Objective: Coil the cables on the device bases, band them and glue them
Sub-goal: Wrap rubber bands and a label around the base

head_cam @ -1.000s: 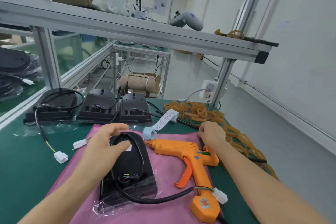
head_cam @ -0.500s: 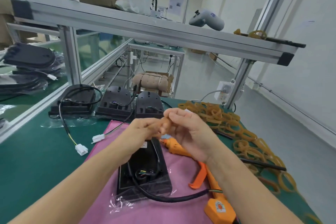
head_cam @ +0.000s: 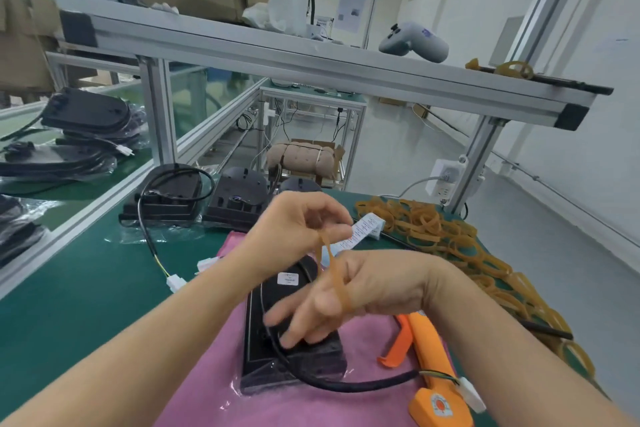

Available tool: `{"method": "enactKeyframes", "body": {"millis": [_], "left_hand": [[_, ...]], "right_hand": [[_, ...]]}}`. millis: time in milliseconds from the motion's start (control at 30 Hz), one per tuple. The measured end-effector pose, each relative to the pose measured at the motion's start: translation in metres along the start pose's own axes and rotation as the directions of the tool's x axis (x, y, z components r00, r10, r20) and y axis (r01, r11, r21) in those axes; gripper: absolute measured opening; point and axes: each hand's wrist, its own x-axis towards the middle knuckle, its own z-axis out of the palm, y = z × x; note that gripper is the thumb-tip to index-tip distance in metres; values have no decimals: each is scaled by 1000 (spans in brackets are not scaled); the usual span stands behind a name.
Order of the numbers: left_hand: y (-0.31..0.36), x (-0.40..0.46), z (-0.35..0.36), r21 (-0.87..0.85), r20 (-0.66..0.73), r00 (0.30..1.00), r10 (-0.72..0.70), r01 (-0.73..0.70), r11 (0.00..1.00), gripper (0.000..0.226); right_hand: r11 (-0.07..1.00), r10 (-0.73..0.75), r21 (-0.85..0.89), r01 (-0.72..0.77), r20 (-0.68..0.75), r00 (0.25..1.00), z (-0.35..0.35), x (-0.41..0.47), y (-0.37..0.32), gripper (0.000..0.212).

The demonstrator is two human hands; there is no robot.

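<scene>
The left hand (head_cam: 294, 222) is raised above the work, its fingers curled, and it pinches the upper end of a tan rubber band (head_cam: 332, 270). The right hand (head_cam: 349, 295) is just below it, palm turned toward the left, fingers spread and pointing down-left; the band is looped around its fingers and stretched between the two hands. The right fingertips are blurred, so I cannot tell if they touch the cable.

Directly under both hands lies a black device base (head_cam: 277, 333) in clear plastic wrap on a pink cloth (head_cam: 214, 388). Its black cable (head_cam: 349, 385) curves out from below the right hand toward the right wrist and ends in a white connector (head_cam: 471, 392). An orange glue gun (head_cam: 429, 367) lies under the right forearm. A pile of rubber bands (head_cam: 433, 225) is spread beyond the right hand. More device bases (head_cam: 166, 194) stand beyond the left hand, one with a loose cable lying on the green table (head_cam: 69, 288).
</scene>
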Motion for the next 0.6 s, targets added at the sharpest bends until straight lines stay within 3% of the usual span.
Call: {"method": "enactKeyframes", "body": {"millis": [33, 100, 167, 233, 300, 333, 400, 433, 500, 600], "left_hand": [[0, 1, 4, 81, 31, 999, 10, -13, 997, 13], [0, 1, -6, 130, 84, 996, -38, 27, 991, 15], [-2, -3, -35, -38, 165, 969, -184, 192, 981, 29], [-13, -10, -71, -157, 88, 947, -310, 321, 934, 36], [-29, -21, -90, -42, -121, 872, -474, 472, 880, 11], [-40, -27, -89, 29, -162, 802, -575, 586, 810, 13], [-61, -38, -71, 98, -99, 657, -748, 754, 649, 34], [-68, -42, -60, 97, -63, 605, -794, 796, 598, 40], [-78, -45, -45, 68, -53, 554, -831, 832, 550, 42], [-83, -45, -37, -70, -84, 546, -834, 831, 551, 29]], "right_hand": [[998, 21, -57, -23, -24, 999, -2, 2, -2, 49], [986, 56, -144, -87, -208, 977, -7, 1, -7, 66], [960, 89, -210, -184, -396, 914, -18, -7, -4, 82], [953, 140, -154, -261, -539, 830, -27, -13, 9, 90], [952, 180, -100, -291, -585, 790, -27, -7, 28, 77], [947, 187, -104, -304, -593, 783, -24, 0, 36, 60], [913, 192, -162, -375, -641, 743, -18, 19, 47, 32], [888, 198, -190, -419, -663, 722, -16, 28, 50, 36], [849, 201, -218, -482, -710, 675, -11, 40, 54, 43], [873, 187, -180, -452, -734, 653, -8, 46, 58, 36]]}}
